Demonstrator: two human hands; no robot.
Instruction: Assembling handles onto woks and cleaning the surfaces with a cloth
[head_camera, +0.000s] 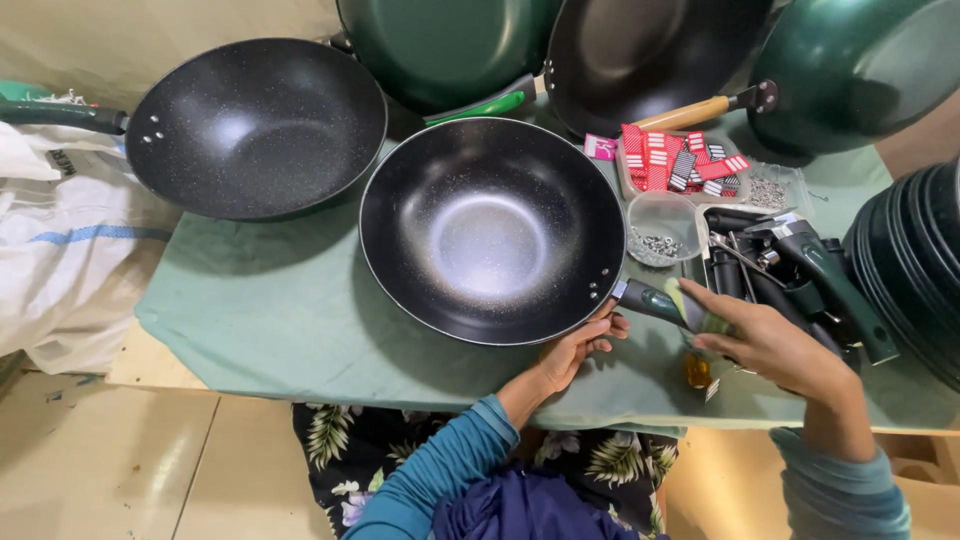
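The left hand (578, 346) cups the near rim of a black speckled non-stick wok (492, 229) on the green-clothed worktop (280, 310). The right hand (765, 340), fingers closed, grips the wok's dark green handle (655, 300) just right of the rim. Beyond the right hand sit a clear tub of small metal nuts (660, 228), a tray of red packets (675, 162) and loose dark handles (800, 270). More woks crowd the far side.

Table (180, 365) wearing green cloth (290, 300), filling frame centre. Black wok (492, 230) sitting centre, second black wok (255, 125) lying upper left. Clear cup (662, 228), tray of red packets (678, 162), pile of handles (790, 275) resting at right.
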